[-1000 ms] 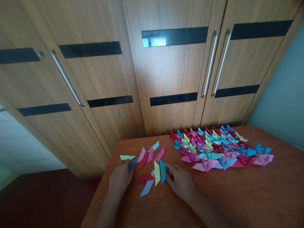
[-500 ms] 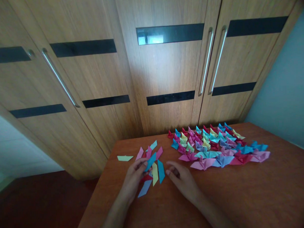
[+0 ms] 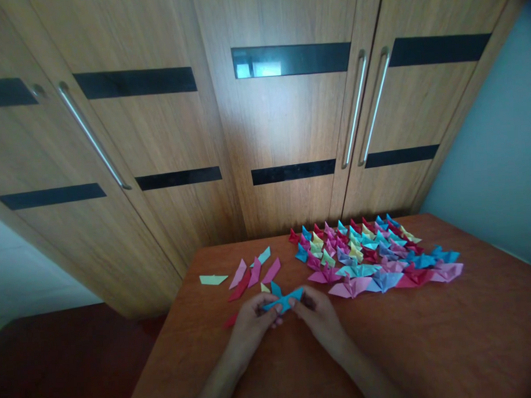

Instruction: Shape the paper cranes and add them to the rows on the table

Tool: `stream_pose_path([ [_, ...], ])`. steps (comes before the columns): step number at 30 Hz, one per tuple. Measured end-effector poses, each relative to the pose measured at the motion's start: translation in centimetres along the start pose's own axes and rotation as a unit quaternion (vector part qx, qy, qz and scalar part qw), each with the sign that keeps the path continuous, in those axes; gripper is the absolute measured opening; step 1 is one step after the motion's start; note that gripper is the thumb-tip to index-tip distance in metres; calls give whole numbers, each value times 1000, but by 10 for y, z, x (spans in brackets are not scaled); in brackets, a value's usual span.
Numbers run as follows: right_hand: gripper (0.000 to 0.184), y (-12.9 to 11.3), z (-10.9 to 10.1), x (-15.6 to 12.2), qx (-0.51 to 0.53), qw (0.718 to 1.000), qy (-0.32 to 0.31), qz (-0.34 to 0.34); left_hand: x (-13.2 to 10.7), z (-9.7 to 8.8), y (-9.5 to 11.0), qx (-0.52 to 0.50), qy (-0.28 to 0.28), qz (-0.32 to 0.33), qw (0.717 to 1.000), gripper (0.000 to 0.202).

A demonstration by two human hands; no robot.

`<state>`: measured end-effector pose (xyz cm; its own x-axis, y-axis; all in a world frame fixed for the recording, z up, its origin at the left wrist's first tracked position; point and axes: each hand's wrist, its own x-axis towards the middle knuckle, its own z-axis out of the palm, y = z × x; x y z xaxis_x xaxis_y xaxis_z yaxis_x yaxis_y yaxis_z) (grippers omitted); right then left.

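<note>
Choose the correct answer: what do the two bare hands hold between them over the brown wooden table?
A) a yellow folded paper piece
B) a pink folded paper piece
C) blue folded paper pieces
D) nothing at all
C. The left hand and the right hand both pinch the blue folded paper pieces, just above the brown wooden table; the flat pink paper strips lie untouched farther back.

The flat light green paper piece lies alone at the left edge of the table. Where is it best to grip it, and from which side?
Probably at a pointed end of the flat light green paper piece, pinched from above. It lies flat on the wooden table, apart from the other pieces, so the left hand could slide a fingertip under the thin tip.
</note>
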<state>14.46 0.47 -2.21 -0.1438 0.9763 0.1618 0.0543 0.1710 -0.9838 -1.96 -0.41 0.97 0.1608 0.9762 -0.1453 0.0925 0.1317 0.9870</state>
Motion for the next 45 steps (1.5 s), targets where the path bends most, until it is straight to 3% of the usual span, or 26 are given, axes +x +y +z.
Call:
stream_pose_path([
  [4, 27, 1, 2, -1, 11, 1000, -13, -4, 0, -1, -2, 33, 26, 19, 999, 27],
  [11, 27, 2, 5, -2, 20, 1000, -19, -14, 1, 0, -9, 83, 13, 60, 995, 25],
  [16, 33, -2, 3, -2, 38, 999, -24, 7, 2, -3, -9, 61, -32, 47, 997, 28],
  [22, 35, -3, 4, -1, 38, 999, -31, 23, 4, -4, -10, 67, -9, 42, 997, 27],
  [33, 28, -4, 6, 0, 2, 999, 27, 39, 5, -8, -9, 76, -18, 49, 996, 26],
  [45, 38, 11, 4, 2, 19, 998, 2, 53, 8, -11, -15, 38, 1, 31, 999, 30],
])
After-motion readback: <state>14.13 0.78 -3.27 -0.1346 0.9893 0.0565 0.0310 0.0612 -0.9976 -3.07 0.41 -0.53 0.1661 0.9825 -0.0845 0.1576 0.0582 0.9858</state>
